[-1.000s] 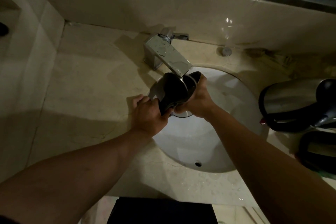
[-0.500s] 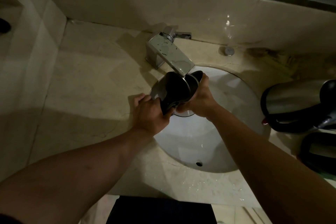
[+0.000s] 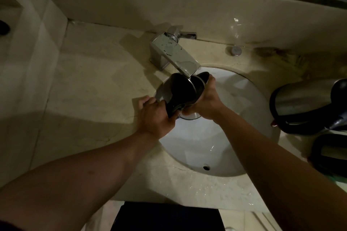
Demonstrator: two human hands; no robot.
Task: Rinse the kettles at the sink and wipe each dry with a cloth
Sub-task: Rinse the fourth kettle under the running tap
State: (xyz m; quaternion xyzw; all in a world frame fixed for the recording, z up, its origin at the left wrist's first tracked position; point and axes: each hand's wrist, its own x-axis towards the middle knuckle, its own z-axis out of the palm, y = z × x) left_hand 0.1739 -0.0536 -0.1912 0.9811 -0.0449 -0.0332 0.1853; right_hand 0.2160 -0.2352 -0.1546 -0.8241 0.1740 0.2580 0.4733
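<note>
Left hand point(image 3: 156, 116): clamped on the black handle of the kettle point(image 3: 180, 92), at the sink's left rim.
Right hand point(image 3: 203, 102): wrapped around the kettle's right side, fingers closed on it.
Kettle: tilted over the sink point(image 3: 216, 148), its open mouth up under the tap point(image 3: 176, 53) spout.
Sink: white round basin set in the desk point(image 3: 90, 84), toward its right half.
Other kettles: 2, a steel one point(image 3: 304, 97) at the desk's right edge, a darker one point(image 3: 330, 154) just in front of it.
Desk front edge: wet with droplets.
</note>
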